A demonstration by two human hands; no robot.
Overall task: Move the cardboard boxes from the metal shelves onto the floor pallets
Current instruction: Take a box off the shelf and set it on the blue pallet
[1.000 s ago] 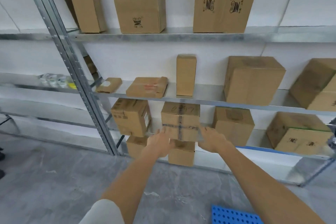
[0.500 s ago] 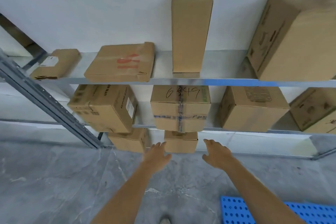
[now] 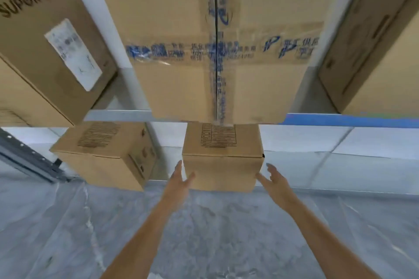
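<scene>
Grey marbled floor (image 3: 204, 233) fills the bottom half now, and the view has dropped way lower and closer than half a second ago, so the upper shelves are gone from sight. Metal shelf (image 3: 118, 115) edge runs across the middle, with the big taped box (image 3: 217, 52) looming at 12 o'clock where before it looked small. SUPOR box (image 3: 45, 41) sits at 10 o'clock, another carton (image 3: 374, 52) at 2 o'clock. Down on the bottom level, a printed box (image 3: 102, 154) at 9 o'clock stands beside the small target box (image 3: 223, 165) in the centre. Both hands have closed in on that one since earlier: left hand (image 3: 179, 184) spread open, fingertips touching its lower left corner, right hand (image 3: 275, 182) open too, fingers at its lower right corner. No real grip yet, box not lifted.
</scene>
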